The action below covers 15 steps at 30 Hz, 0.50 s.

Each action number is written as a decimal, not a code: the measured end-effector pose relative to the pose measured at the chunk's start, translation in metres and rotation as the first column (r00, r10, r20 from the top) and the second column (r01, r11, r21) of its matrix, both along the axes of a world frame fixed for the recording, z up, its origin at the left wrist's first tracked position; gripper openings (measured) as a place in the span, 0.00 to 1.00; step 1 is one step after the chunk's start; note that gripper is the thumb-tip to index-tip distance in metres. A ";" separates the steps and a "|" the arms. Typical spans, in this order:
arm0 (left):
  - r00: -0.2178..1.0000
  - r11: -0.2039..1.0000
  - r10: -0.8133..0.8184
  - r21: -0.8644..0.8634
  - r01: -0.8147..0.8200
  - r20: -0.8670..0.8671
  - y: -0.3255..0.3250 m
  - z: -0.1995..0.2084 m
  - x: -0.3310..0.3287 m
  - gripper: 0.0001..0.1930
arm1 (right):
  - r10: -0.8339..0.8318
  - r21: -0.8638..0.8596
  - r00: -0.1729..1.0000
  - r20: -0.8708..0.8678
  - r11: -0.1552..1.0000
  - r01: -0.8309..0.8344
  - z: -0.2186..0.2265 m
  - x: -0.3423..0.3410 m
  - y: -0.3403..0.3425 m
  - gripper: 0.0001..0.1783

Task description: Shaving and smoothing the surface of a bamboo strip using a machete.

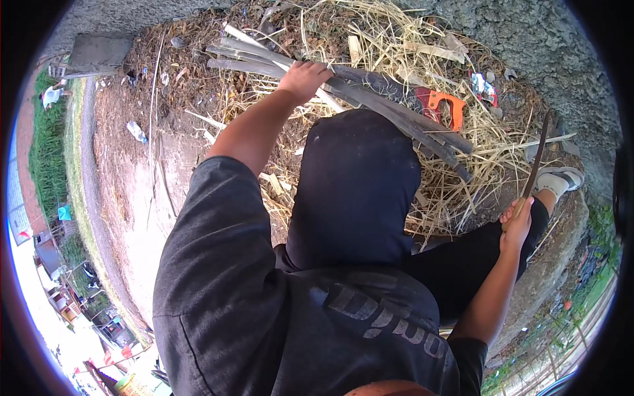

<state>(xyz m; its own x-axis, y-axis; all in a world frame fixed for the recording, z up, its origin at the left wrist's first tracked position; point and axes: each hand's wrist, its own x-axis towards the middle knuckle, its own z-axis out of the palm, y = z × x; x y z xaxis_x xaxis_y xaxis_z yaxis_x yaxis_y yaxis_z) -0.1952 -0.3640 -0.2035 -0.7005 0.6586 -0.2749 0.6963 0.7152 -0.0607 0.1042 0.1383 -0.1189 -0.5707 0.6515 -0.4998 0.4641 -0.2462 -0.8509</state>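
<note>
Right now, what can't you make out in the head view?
All in the head view:
Left hand: how far its grip wraps the grey slats; the back of the hand hides it.
Left foot: hidden behind the raised knee.
Long blade: part of its handle, covered by the right hand.
Orange-handled saw: teeth not discernible among slats and straw.
Distant person in white: too small to tell actions.

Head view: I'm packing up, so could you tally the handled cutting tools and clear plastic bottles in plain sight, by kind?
Long-bladed knife, held in the right hand: 1
Orange-handled saw, by the dark wooden strips: 1
Clear plastic bottle, on the ground at the left: 1
Total: 3
</note>
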 end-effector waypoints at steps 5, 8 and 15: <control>0.982 0.991 0.121 0.074 -0.111 -0.143 0.012 -0.001 0.015 0.21 | 0.012 0.002 1.000 -0.009 1.000 -0.012 -0.001 0.001 0.001 0.29; 0.993 0.994 0.109 -0.001 -0.109 0.043 0.004 -0.011 0.025 0.24 | -0.005 -0.001 1.000 -0.007 1.000 0.005 -0.002 0.000 0.002 0.29; 0.995 0.998 0.053 -0.029 -0.055 -0.079 -0.004 -0.038 0.028 0.17 | 0.006 -0.005 1.000 -0.001 1.000 -0.006 -0.003 0.001 0.002 0.28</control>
<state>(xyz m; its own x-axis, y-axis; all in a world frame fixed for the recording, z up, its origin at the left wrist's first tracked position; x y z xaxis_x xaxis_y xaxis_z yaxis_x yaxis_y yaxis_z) -0.1673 -0.3677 -0.2418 -0.7551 0.6109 -0.2380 0.6488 0.7486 -0.1366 0.1053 0.1400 -0.1218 -0.5752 0.6455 -0.5025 0.4647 -0.2477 -0.8501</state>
